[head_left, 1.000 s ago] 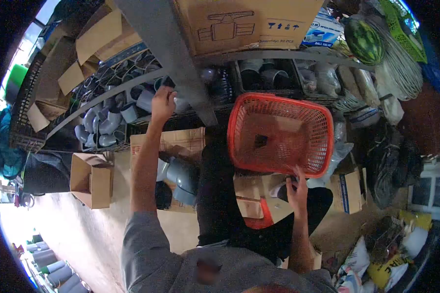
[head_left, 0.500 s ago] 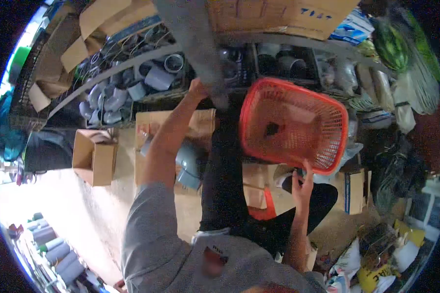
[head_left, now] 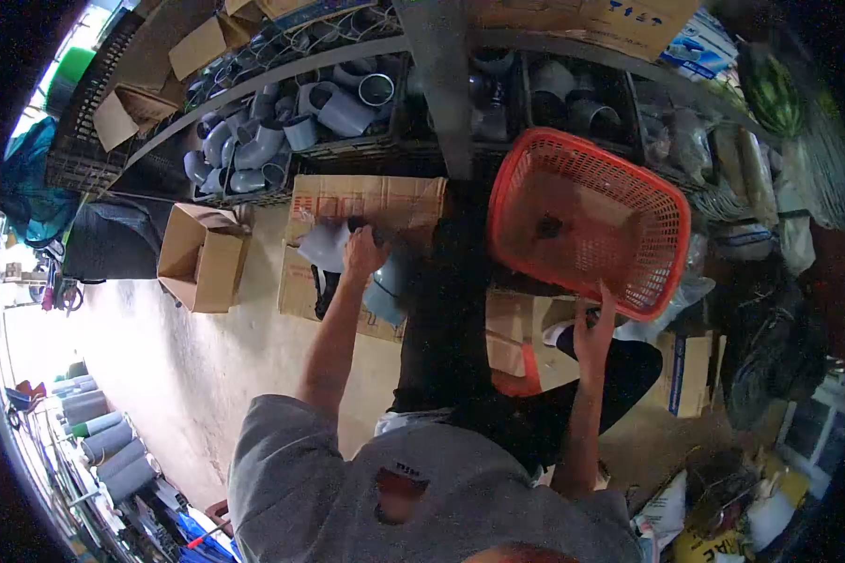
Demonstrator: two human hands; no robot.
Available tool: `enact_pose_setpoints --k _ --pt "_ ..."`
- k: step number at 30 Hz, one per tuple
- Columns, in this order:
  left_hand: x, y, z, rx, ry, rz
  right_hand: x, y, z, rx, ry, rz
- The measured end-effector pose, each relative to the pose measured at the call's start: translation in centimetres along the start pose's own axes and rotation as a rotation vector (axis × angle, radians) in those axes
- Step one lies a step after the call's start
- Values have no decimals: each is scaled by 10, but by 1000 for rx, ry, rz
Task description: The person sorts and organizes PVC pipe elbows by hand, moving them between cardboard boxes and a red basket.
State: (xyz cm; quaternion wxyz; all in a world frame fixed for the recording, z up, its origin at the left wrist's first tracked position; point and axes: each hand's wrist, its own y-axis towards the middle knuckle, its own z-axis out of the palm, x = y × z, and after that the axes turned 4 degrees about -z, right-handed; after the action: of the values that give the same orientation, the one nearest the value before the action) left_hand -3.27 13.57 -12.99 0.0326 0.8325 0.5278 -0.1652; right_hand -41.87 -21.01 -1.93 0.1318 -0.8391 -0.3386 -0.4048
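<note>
My left hand (head_left: 364,251) is over an open cardboard box (head_left: 371,195), fingers curled around something dark and small that I cannot make out. Beside it are grey plastic pipe fittings (head_left: 385,293), partly blurred. A red plastic basket (head_left: 535,258) with slatted sides rests tilted in front of me, a small dark patch on its bottom. At the basket's near right rim, my right hand (head_left: 595,330) grips the edge with its fingertips.
Black crates of grey pipe elbows (head_left: 258,145) line the shelf ahead, behind a metal post (head_left: 441,84). A smaller open carton (head_left: 202,258) stands on the floor at left. Grey pipes (head_left: 113,446) lie at lower left, and bags (head_left: 667,507) at lower right.
My left hand has come back from the shelf by the post, down to the cardboard box. My right hand stays at the basket's rim. The view has shifted slightly.
</note>
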Motion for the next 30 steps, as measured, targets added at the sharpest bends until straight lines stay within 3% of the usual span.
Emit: enact_pose_setpoints --k 4,8,10,12,13,15,17,19,20,22,25,26,28,30 --pt "-12 3 -9 64 87 -22 -12 3 -1 -72 -7 -70" --pt "39 29 5 217 -277 37 13 -1 -19 36 161 152" --pt "33 16 -19 305 -313 7 10 -6 -18 -9 110 20" --pt "50 22 -26 117 -590 -116 2 -6 -17 -14 105 13" --pt "35 21 -47 120 -588 -107 -3 -7 -15 -11 98 6" --pt "-11 10 -112 -183 -1090 -250 -16 -7 -11 -26 69 -22" --pt "8 45 -127 -341 -1368 -245 -17 -3 -11 -33 38 -60" --pt "-28 65 -185 -329 -1473 -348 -7 0 -13 -8 91 0" --pt "-34 87 -188 -323 -1474 -344 -12 0 -11 -13 89 3" --pt "-49 136 -193 -524 -1698 -135 -22 -1 -3 -60 72 -64" --pt "-89 197 -184 -503 -1889 -214 -21 -2 1 -99 63 -128" --pt "-91 229 -167 -488 -1892 -210 -15 -1 0 -110 58 -121" --pt "-86 290 -114 -345 -1972 -5 -3 1 -1 -91 131 -29" --pt "-147 295 -104 -236 -2038 34 -5 -2 0 -98 71 -13"
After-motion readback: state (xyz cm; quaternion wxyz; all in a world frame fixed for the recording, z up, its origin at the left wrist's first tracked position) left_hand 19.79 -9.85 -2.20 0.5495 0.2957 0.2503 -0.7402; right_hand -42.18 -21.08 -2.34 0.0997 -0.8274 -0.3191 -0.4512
